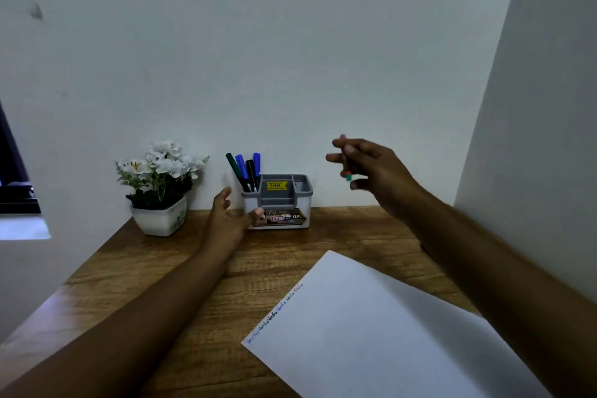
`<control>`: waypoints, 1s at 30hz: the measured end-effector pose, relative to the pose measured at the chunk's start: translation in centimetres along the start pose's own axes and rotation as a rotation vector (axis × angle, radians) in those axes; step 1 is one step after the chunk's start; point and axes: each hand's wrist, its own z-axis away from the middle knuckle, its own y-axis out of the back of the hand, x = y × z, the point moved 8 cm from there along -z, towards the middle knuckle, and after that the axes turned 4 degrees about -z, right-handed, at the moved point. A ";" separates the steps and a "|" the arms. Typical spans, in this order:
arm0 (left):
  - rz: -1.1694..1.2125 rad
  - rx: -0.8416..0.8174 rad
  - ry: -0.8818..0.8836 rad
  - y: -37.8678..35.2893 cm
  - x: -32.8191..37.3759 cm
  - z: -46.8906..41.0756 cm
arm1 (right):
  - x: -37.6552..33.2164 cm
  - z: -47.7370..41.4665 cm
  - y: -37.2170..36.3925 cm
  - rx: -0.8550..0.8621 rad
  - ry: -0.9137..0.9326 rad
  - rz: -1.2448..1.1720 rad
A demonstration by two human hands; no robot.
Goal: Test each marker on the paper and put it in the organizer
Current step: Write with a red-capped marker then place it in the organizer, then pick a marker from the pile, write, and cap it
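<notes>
My right hand (371,165) pinches a blurred marker (346,168), apparently capped, high to the right of the organizer (277,200). My left hand (226,220), fingers spread and empty, waits at its front. A crooked drop could strike the standing markers (245,171) and bounce onto the table (161,284).

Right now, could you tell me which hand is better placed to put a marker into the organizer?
Right: the right hand holds a green-ended marker, raised right of the grey-topped white organizer; the left hand holds nothing.
</notes>
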 end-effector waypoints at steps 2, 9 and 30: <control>-0.049 -0.014 -0.019 -1.1 -0.9 -1.8 | 0.0 -2.6 0.3 0.096 0.015 -0.023; -0.093 -0.106 -0.117 -2.5 -2.7 -4.7 | 2.8 -9.8 -1.7 0.190 0.071 0.234; -0.186 -0.086 -0.098 -2.2 -1.8 -3.6 | 6.7 -10.0 -3.2 0.299 -0.197 0.523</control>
